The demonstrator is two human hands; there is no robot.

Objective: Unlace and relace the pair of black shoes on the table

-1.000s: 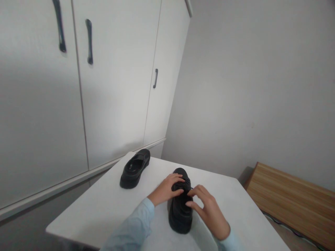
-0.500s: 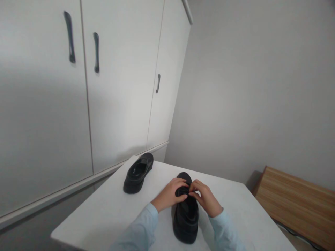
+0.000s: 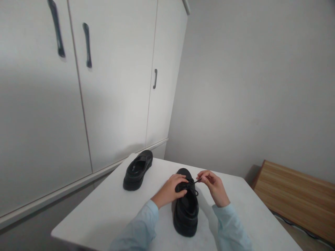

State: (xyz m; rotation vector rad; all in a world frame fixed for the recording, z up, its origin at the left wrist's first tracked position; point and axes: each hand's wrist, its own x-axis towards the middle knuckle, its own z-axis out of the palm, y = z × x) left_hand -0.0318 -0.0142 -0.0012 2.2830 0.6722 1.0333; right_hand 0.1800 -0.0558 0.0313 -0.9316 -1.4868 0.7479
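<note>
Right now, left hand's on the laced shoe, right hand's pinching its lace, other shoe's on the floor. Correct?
Last part's wrong: the other shoe sits on the white table, per the head view. Left hand on the laced shoe, right hand pinching its lace: correct.

And here we are in what looks like a home, though exactly which room is hard to call! Look left: tall white cupboard doors [image 3: 117, 94] with dark handles [image 3: 87, 45], wardrobe-style, meeting a plain pale wall [image 3: 248, 87]. Up front, a white table [image 3: 104, 216] with rounded corners, everyday black shoes [image 3: 134, 179] on top, and over right, wood-grain furniture [image 3: 295, 198] with a cable [image 3: 300, 230] alongside
</note>
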